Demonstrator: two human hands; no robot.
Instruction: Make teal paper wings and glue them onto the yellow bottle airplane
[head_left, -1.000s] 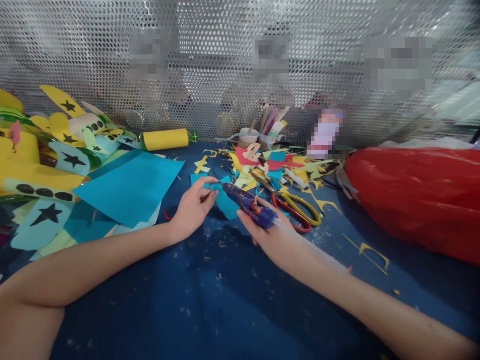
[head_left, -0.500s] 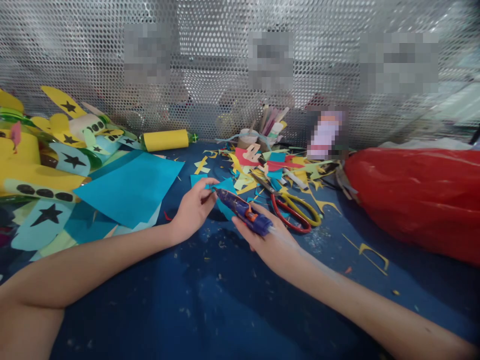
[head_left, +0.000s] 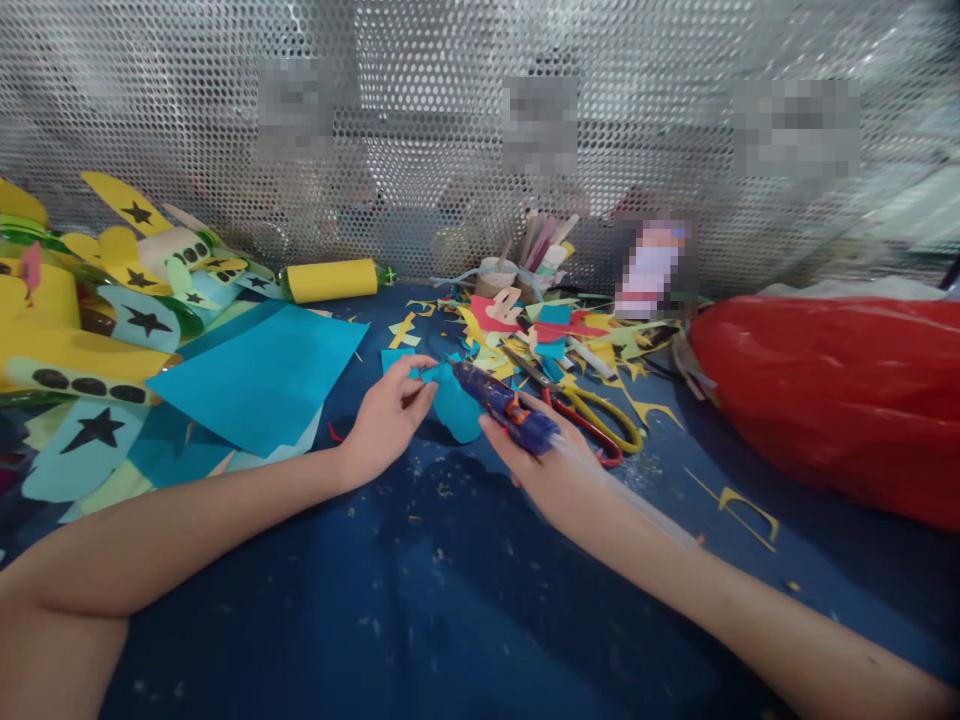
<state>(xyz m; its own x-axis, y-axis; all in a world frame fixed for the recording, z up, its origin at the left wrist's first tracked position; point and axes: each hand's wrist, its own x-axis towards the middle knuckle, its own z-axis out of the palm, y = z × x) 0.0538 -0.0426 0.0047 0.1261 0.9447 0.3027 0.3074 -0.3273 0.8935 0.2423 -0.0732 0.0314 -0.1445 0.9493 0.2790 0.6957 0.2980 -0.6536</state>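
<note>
My left hand (head_left: 386, 418) pinches a small cut piece of blue paper (head_left: 450, 400) and holds it just above the dark blue table (head_left: 420, 600). A blue glue gun with an orange band (head_left: 506, 408) is gripped in my right hand (head_left: 551, 470), its tip on the upper edge of the paper piece. A clear glue stick sticks out of the gun's back end along my wrist.
A large blue sheet (head_left: 262, 375) lies left of my hands, with yellow and blue paper planes (head_left: 97, 300) beyond it. Red and yellow scissors (head_left: 585, 415) lie among paper scraps (head_left: 540, 335). A red plastic bag (head_left: 832, 390) fills the right. A perforated metal screen (head_left: 450, 130) stands behind.
The glue gun's tip has shifted to the right and slightly up along the blue paper piece. My left hand has stayed in place, still holding the paper.
</note>
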